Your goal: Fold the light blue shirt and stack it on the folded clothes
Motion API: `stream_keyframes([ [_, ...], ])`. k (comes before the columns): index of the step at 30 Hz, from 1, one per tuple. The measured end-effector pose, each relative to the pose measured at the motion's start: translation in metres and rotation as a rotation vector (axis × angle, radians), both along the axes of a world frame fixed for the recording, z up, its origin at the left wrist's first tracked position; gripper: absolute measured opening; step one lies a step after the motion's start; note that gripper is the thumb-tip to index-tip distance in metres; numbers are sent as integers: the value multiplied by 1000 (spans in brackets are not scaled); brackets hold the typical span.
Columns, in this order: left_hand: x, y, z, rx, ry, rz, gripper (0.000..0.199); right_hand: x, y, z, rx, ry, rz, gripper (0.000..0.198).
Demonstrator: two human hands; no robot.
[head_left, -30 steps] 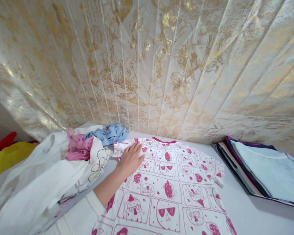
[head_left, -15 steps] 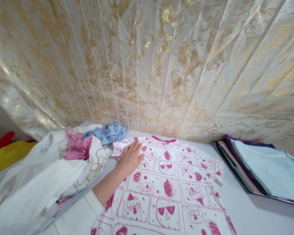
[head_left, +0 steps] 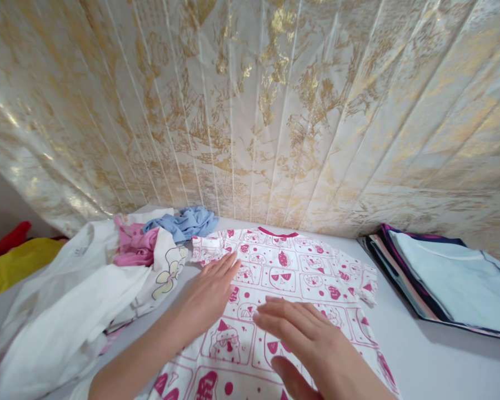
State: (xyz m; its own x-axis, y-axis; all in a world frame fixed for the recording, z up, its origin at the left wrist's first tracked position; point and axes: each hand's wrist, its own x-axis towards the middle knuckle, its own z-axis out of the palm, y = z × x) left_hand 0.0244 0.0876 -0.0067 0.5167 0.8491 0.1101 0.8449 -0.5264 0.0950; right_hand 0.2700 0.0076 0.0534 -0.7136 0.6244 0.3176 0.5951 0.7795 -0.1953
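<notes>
A white short-sleeved T-shirt [head_left: 281, 278] with a magenta cartoon print and magenta neckband lies spread on the white table, its neck toward the wall. My left hand [head_left: 212, 289] is at the shirt's left side below the left sleeve, fingers stretched out and held together. Over the middle of the shirt hovers my right hand [head_left: 308, 339], fingers extended and thumb apart, holding nothing. The lower hem lies out of frame.
Loose white clothes [head_left: 79, 289], a pink garment [head_left: 135, 244] and a blue garment [head_left: 183, 223] are heaped at left. Beyond them lie yellow [head_left: 23, 258] and red cloth [head_left: 10, 240]. Folded clothes [head_left: 450, 278] are stacked at right, before a gold-patterned wall covering [head_left: 250, 111].
My right hand has come into view from the bottom right, over the shirt. My left hand has moved down a little from the shoulder area along the shirt's left side.
</notes>
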Motion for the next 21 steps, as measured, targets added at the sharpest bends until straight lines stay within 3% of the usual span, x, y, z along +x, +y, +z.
stream_keyframes([
  [3,-29,-33,-14,9,13,-18,50,-2,13,-36,-42,-106,6,60],
  [6,-55,-57,-32,66,15,-19,55,10,11,-76,-52,-168,-105,64],
  [10,-62,-58,-41,74,2,-30,57,38,30,-110,-62,-230,-320,61],
  [13,-51,-35,-35,30,-10,-30,54,65,69,-115,-76,-260,-473,59],
  [17,-34,1,-23,-7,-23,13,52,92,120,-106,-120,-322,-643,59],
  [21,-27,4,-18,6,-41,21,49,81,118,-100,-58,-298,-674,60],
])
